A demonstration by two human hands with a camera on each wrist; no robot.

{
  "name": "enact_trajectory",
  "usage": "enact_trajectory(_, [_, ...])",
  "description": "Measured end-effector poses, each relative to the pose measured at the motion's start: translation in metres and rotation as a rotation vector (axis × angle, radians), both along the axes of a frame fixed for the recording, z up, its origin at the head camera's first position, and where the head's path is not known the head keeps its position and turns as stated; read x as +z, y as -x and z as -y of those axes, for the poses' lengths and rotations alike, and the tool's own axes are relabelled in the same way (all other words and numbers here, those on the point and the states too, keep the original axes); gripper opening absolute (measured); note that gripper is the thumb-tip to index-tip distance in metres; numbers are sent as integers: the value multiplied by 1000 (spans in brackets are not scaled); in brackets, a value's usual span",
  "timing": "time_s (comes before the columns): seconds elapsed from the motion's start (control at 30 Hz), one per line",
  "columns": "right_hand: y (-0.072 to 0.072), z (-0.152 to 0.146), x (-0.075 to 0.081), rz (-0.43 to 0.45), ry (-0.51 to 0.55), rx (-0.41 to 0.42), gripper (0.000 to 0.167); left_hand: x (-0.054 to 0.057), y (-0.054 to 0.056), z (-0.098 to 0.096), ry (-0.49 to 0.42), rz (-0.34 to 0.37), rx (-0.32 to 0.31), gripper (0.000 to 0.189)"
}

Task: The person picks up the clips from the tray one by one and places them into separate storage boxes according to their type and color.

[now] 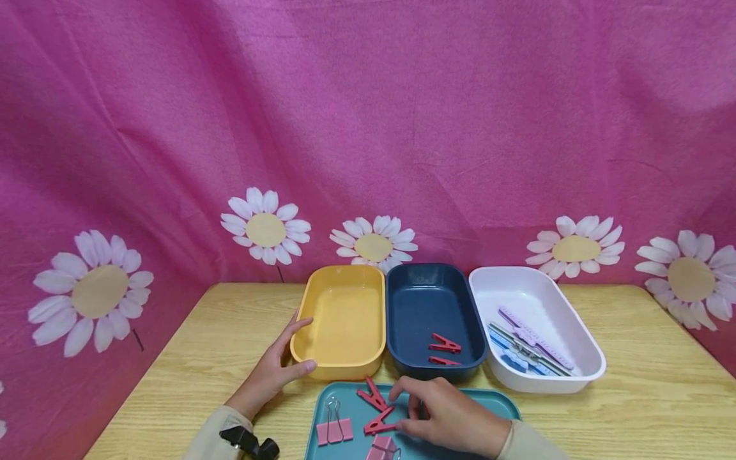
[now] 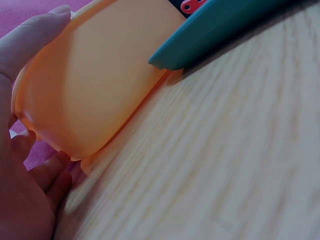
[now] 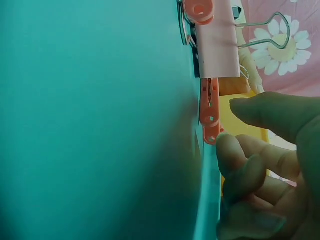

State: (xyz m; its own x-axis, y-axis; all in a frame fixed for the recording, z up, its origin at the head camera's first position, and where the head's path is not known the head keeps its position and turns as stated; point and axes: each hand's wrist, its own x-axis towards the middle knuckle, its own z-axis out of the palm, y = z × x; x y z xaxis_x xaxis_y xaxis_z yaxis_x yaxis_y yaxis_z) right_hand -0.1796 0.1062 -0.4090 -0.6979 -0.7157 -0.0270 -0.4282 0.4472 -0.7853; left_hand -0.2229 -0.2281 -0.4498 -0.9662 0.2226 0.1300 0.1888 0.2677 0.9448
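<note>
In the head view my left hand (image 1: 276, 367) holds the near left corner of a yellow bin (image 1: 342, 313), with its thumb on the front wall and a finger over the side rim. My right hand (image 1: 451, 412) hovers over a teal tray (image 1: 497, 401), thumb and forefinger apart beside two red clothespins, an upper one (image 1: 374, 396) and a lower one (image 1: 379, 423). A fingertip is close to a clothespin (image 3: 210, 117) in the right wrist view; whether it touches cannot be told. Two pink binder clips, one at left (image 1: 335, 432) and one nearer (image 1: 381, 449), also lie on the tray.
A navy bin (image 1: 428, 306) with two red clothespins (image 1: 445, 345) stands right of the yellow bin. Beside it, a white bin (image 1: 523, 291) holds several long purple and blue strip-shaped pieces (image 1: 535, 338). A wooden table (image 1: 195, 345) bears everything, with a flowered pink cloth (image 1: 368, 128) behind.
</note>
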Motion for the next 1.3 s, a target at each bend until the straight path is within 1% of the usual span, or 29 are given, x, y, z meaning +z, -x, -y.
enact_trajectory(0.1, [0, 0, -1, 7, -1, -1, 26, 1, 0, 0, 7, 3, 4, 69])
enact_trajectory(0.3, [1, 0, -3, -18, 10, 10, 26, 2, -1, 0, 9, 2, 6, 69])
enact_trajectory(0.4, [1, 0, -5, -11, 18, 17, 26, 2, -2, 0, 11, 4, 6, 69])
enact_trajectory(0.83, [3, -1, -11, 57, 32, 51, 26, 2, -1, 0, 26, 13, 19, 69])
enact_trajectory(1.13, [3, -1, -13, 98, 26, 35, 24, 3, -2, -1, 5, 26, 9, 70])
enact_trajectory(1.3, [3, -1, -13, 96, 16, 33, 22, 3, -2, -1, 4, 29, 10, 70])
